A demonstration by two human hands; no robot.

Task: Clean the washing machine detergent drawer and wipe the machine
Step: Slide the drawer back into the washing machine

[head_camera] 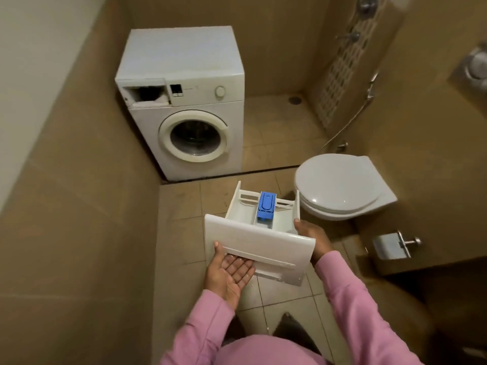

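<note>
I hold the white detergent drawer (253, 233) out in front of me, above the tiled floor. A blue insert (266, 206) sits in its middle compartment. My left hand (229, 272) lies palm up under the front panel, fingers straight, thumb against the panel's left edge. My right hand (313, 237) grips the drawer's right side, thumb on the rim. The white front-loading washing machine (181, 101) stands in the far corner, its drawer slot (147, 94) open and dark at the top left, its round door shut.
A white wall-hung toilet (340, 185) with its lid down is at the right. A toilet-paper holder (392, 246) juts from the right wall. Shower fittings and a hose (350, 122) hang beyond. Tiled walls close in on the left.
</note>
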